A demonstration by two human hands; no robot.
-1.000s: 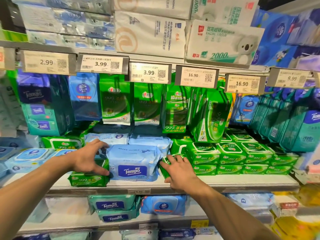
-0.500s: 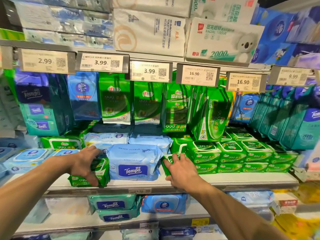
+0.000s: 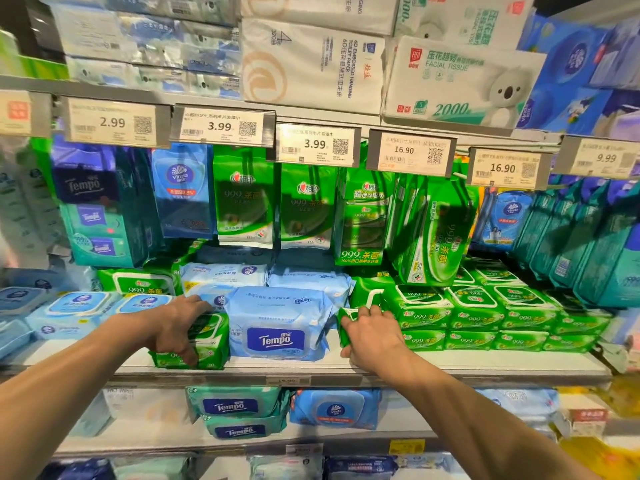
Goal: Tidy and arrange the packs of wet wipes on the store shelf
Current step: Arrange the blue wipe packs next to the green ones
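A light-blue Tempo wipes pack (image 3: 277, 323) stands at the middle of the shelf (image 3: 485, 365). To its left my left hand (image 3: 176, 327) grips a green 999 wipes pack (image 3: 207, 341), fingers curled over its top and front. To its right my right hand (image 3: 370, 336) grips another green pack (image 3: 346, 317) that stands on edge against the blue pack. More green 999 packs (image 3: 474, 313) lie stacked in rows further right. Light-blue packs (image 3: 221, 275) lie behind the Tempo pack.
Hanging green and blue packs (image 3: 242, 199) fill the space above under the price tags (image 3: 315, 143). Blue lidded packs (image 3: 72, 306) lie at the left. Teal packs (image 3: 588, 237) lean at the right. Tempo packs (image 3: 235, 407) sit on the lower shelf.
My left hand has closed round the green pack at the left and tipped it up from lying flat. My right hand has kept its hold on the other green pack.
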